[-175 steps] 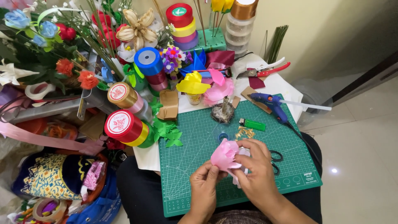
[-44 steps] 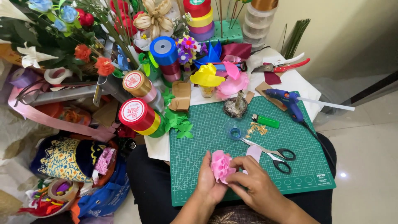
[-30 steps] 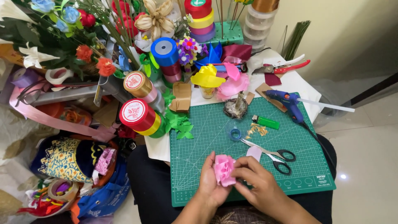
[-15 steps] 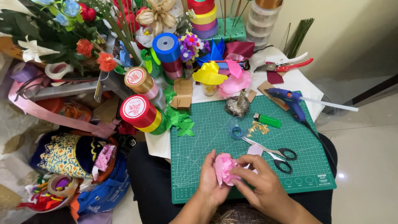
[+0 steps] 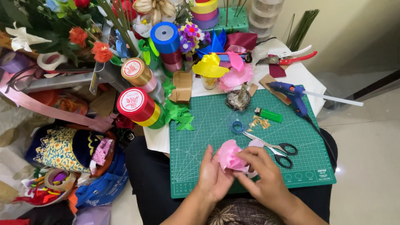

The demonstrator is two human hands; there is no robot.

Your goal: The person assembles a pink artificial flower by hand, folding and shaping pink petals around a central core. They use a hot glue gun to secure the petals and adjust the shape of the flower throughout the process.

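Both hands are working low over the green mat [image 5: 216, 121]. The left hand [image 5: 212, 175] is cupping a pink flower [image 5: 230, 155], fingers curled round it, while the right hand [image 5: 264, 173] is pinching its petals from the other side. Scissors [image 5: 273, 148] are lying just beside them; a glue gun [image 5: 291, 93] and green lighter [image 5: 268, 114] are sitting farther back.

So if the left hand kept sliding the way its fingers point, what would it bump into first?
The left hand points up and slightly right, away from the body. It already touches the pink ribbon flower. Beyond that, the small blue tape roll probably comes first, though depth is hard to judge.
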